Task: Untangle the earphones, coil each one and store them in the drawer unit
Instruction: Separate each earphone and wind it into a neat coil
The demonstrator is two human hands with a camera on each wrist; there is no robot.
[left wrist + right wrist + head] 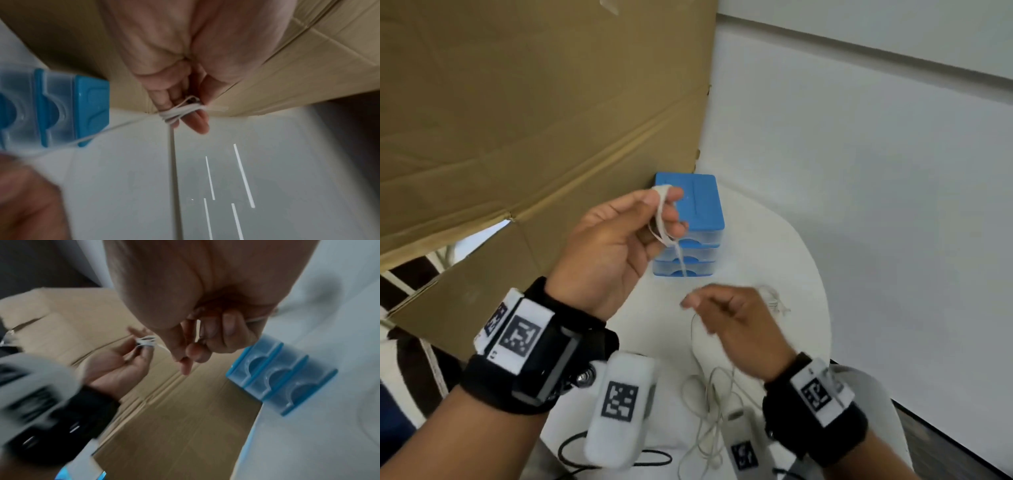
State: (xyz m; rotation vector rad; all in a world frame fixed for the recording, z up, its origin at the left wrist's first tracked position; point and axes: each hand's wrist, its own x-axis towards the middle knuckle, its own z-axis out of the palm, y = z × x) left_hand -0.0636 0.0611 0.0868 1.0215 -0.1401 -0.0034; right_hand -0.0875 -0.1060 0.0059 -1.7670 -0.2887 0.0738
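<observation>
My left hand [640,222] is raised in front of the blue drawer unit [693,219], with a white earphone cable [662,212] wound in several loops round two fingers. In the left wrist view the loops [179,112] sit near the fingertips. The cable runs down to my right hand [722,308], which pinches it between thumb and fingers, blurred. The rest of the white cable [709,404] trails loose over the table. A black earphone cable [619,459] lies near the front edge. The unit's three drawers [281,378] look closed.
A large cardboard sheet [534,120] stands at the left, close behind the drawer unit. The round white table [801,274] ends just right of my right hand. A second small white cable bundle [774,301] lies behind the right hand.
</observation>
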